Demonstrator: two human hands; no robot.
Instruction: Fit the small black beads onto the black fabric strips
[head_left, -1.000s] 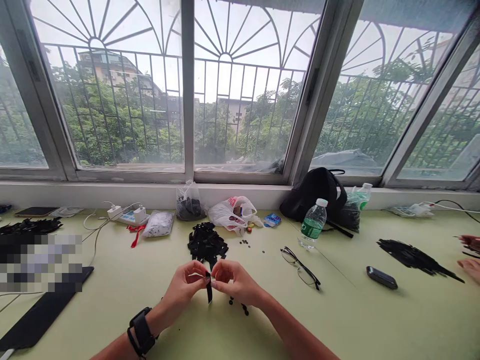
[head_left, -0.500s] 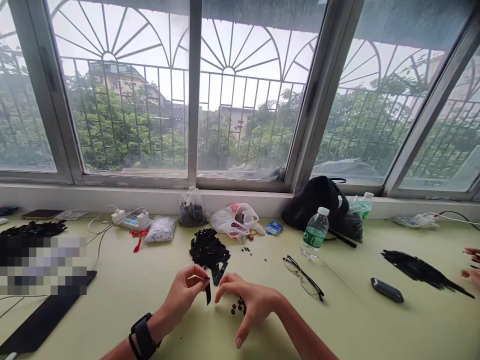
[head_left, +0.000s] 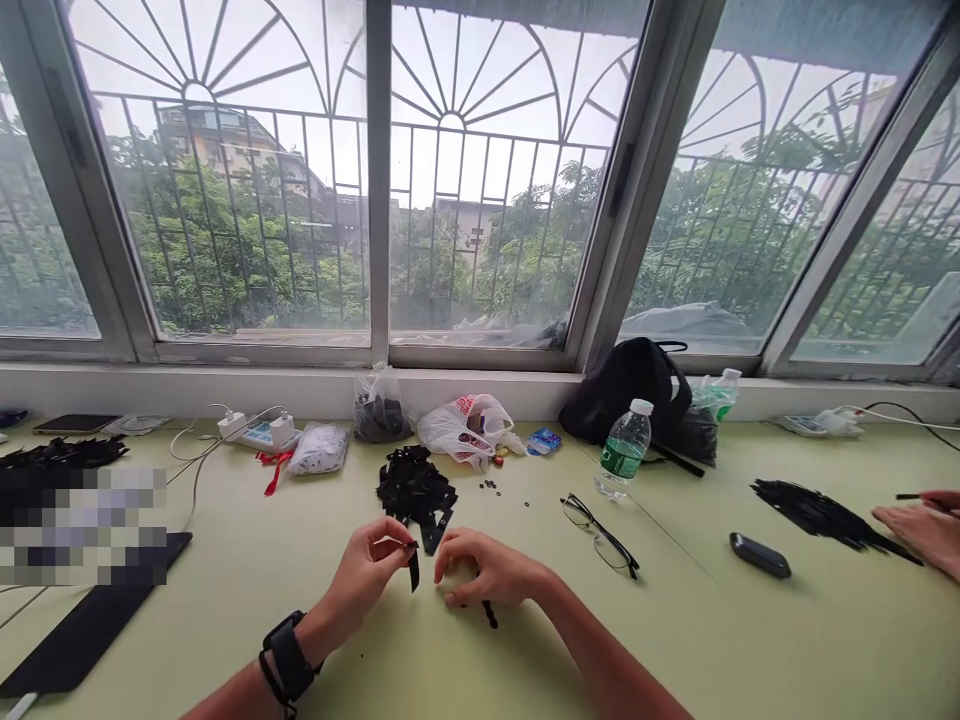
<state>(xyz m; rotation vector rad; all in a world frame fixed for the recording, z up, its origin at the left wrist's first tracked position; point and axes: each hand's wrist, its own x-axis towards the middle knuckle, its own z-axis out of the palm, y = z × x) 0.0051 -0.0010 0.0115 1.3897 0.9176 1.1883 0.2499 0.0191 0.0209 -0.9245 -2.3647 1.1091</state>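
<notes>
My left hand pinches a short black fabric strip between thumb and fingers, and the strip hangs down above the table. To its right, my right hand is low over the tabletop with curved fingers, a gap showing between index finger and thumb. Small black rings lie under and beside that hand, which partly hides them. I cannot make out anything held in it. Just beyond both hands is a heap of similar black strips.
Eyeglasses, a water bottle and a black case stand or lie to the right. Bags line the window side. At far right, another person's hand is beside more black strips.
My right hand has drawn its thumb in toward the fingers and now covers most of the rings. My left hand still holds the strip. The other person's hand has come further into view.
</notes>
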